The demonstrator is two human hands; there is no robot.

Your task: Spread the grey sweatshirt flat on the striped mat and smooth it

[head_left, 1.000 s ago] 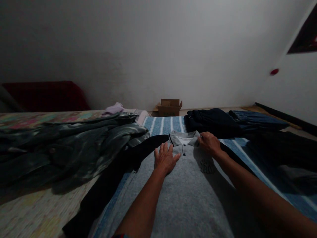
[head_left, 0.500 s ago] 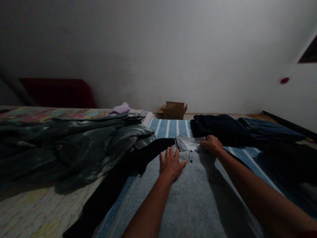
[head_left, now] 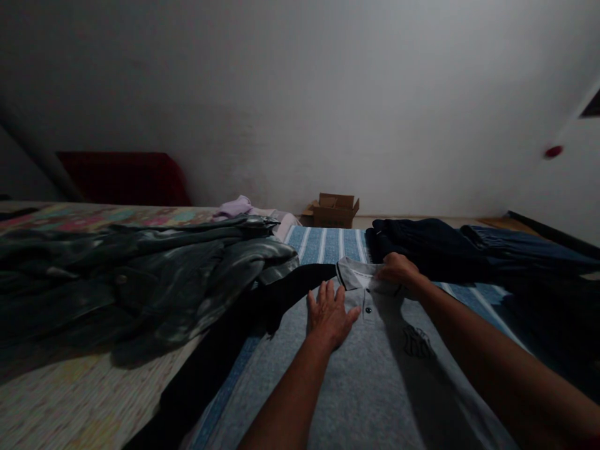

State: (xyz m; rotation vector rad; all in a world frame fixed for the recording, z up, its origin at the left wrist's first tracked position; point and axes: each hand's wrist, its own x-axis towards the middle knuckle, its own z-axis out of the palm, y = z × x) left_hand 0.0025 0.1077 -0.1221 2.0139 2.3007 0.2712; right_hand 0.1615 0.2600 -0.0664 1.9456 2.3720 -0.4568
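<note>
A grey polo shirt [head_left: 365,381] with black sleeves and a dark chest emblem lies face up on a blue striped cloth [head_left: 328,245]. My left hand [head_left: 330,314] rests flat on the shirt's chest just left of the button placket, fingers stretched out. My right hand [head_left: 397,270] sits on the right side of the collar [head_left: 356,274], fingers curled over the collar edge.
A heap of dark grey-green garments [head_left: 140,275] lies to the left on a patterned bedspread [head_left: 70,400]. Dark folded clothes [head_left: 422,247] and blue jeans [head_left: 525,256] lie at the right. A cardboard box [head_left: 334,211] stands by the far wall, a pale pink garment [head_left: 234,207] near it.
The view has swung a little left, so everything sits further right in the picture. My right hand has closed more over the collar; my left hand stays flat on the shirt.
</note>
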